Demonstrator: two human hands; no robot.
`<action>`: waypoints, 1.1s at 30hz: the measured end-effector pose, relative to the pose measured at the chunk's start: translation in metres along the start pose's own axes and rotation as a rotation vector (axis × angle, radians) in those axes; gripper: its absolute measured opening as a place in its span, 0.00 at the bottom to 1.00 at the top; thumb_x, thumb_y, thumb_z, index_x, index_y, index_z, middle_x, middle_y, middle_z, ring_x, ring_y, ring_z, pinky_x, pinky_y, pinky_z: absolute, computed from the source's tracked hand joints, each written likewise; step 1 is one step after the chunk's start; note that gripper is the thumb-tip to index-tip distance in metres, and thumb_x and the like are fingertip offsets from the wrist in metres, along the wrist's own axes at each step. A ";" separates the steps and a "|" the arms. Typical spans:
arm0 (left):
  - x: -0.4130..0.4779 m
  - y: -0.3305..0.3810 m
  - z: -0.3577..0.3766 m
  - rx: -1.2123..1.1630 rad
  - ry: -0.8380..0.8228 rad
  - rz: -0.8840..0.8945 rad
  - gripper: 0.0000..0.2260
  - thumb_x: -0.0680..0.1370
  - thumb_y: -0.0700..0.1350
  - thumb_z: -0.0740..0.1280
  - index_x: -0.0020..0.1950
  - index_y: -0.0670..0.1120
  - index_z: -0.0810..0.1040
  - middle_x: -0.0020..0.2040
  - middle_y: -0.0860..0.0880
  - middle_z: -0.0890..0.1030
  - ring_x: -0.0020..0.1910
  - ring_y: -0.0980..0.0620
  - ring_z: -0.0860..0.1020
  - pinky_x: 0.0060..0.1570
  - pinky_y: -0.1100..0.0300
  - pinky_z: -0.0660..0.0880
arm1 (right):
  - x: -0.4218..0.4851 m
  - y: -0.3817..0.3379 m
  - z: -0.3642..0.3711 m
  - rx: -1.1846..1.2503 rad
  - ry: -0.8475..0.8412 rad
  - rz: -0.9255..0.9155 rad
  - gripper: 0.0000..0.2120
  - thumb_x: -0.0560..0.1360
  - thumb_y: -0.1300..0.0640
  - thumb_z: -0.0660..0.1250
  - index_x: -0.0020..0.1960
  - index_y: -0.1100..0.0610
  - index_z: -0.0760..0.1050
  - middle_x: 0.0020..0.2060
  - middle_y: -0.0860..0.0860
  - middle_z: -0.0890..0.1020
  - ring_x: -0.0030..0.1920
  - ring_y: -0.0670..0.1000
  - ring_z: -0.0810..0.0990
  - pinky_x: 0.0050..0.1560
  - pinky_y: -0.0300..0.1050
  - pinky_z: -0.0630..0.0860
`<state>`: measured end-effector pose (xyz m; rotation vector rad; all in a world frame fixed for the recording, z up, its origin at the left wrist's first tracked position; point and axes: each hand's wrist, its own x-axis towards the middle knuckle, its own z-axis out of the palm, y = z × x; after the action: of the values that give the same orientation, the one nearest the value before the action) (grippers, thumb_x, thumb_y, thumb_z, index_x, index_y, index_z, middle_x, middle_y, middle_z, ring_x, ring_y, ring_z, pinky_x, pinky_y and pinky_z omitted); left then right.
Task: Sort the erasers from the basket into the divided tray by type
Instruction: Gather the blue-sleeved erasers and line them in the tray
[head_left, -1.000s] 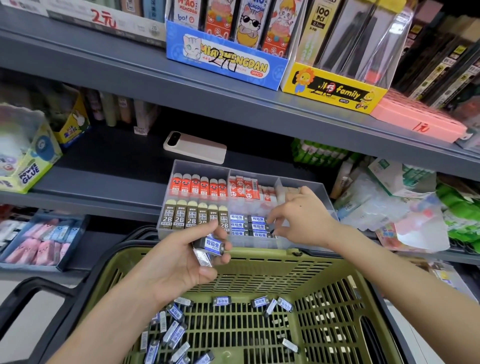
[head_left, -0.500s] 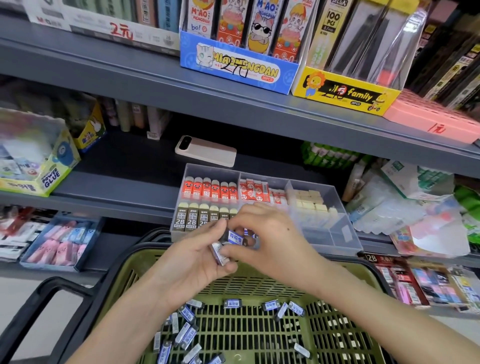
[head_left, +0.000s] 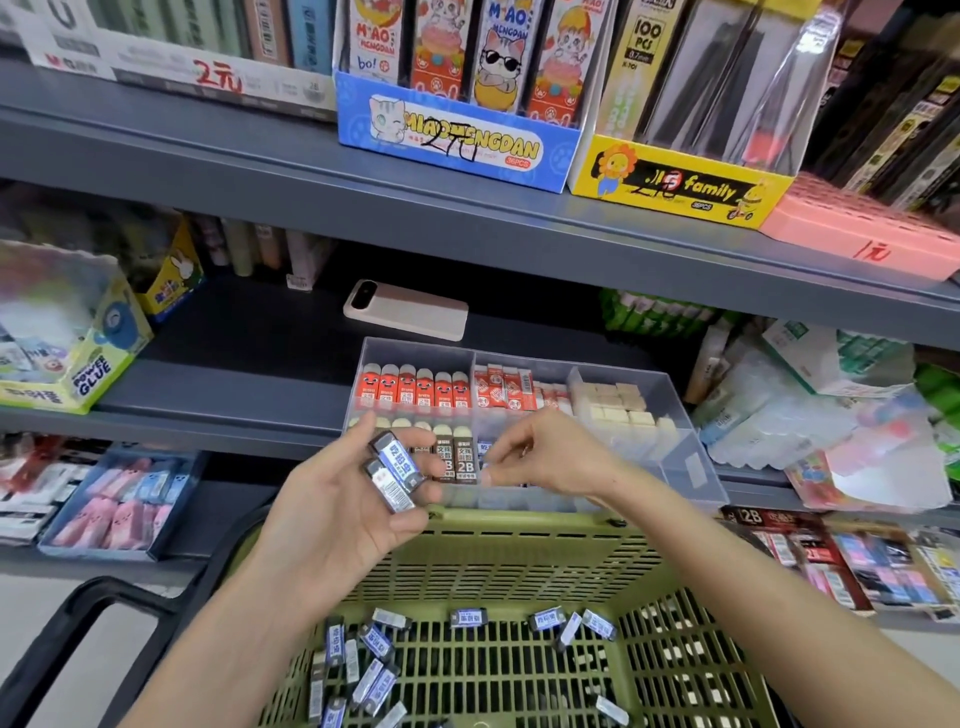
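A clear divided tray (head_left: 696, 470) stands on the middle shelf. It holds red erasers (head_left: 410, 388), red-and-white boxed erasers (head_left: 506, 389), cream erasers (head_left: 618, 408) and brown 2B erasers (head_left: 461, 460). My left hand (head_left: 332, 525) hovers palm-up in front of the tray with two blue-labelled erasers (head_left: 396, 470) in its fingers. My right hand (head_left: 550, 457) reaches over the tray's front middle compartment, fingertips pinched on what looks like one blue-labelled eraser; the hand hides most of that compartment. Below, the green basket (head_left: 519, 553) holds several loose blue-labelled erasers (head_left: 374, 670).
A pink phone (head_left: 408, 314) lies behind the tray. A glue box (head_left: 78, 364) stands at the left and plastic packs (head_left: 810, 405) crowd the right. The upper shelf edge (head_left: 467, 218) overhangs. A blue bin of pink erasers (head_left: 119, 512) sits lower left, beside the basket's black handle (head_left: 78, 623).
My right hand took an eraser from my left hand and moved right, back over the tray's front middle compartment. My left hand opened slightly and still holds two erasers.
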<state>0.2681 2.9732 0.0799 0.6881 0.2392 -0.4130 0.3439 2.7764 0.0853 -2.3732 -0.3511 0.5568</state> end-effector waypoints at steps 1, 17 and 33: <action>0.000 0.000 0.000 0.006 -0.001 0.002 0.20 0.74 0.53 0.63 0.45 0.37 0.83 0.40 0.38 0.78 0.33 0.46 0.76 0.22 0.62 0.69 | -0.001 -0.001 0.001 -0.010 -0.024 0.003 0.03 0.70 0.58 0.73 0.42 0.56 0.85 0.36 0.51 0.84 0.32 0.40 0.73 0.41 0.36 0.72; 0.000 -0.006 0.003 0.052 -0.049 -0.046 0.20 0.73 0.46 0.62 0.59 0.36 0.79 0.54 0.33 0.81 0.46 0.38 0.83 0.29 0.58 0.78 | -0.022 -0.002 -0.014 0.019 0.074 -0.082 0.12 0.80 0.56 0.60 0.49 0.58 0.80 0.41 0.51 0.83 0.44 0.49 0.80 0.47 0.42 0.77; 0.000 -0.006 0.005 0.047 -0.051 -0.019 0.23 0.75 0.50 0.61 0.65 0.38 0.74 0.57 0.34 0.80 0.55 0.36 0.80 0.43 0.52 0.81 | -0.036 -0.028 -0.012 0.507 0.278 -0.078 0.01 0.71 0.61 0.72 0.41 0.57 0.81 0.33 0.48 0.81 0.31 0.42 0.76 0.35 0.37 0.73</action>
<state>0.2657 2.9659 0.0799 0.7213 0.1887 -0.4546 0.3153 2.7762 0.1229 -1.9016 -0.1516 0.2357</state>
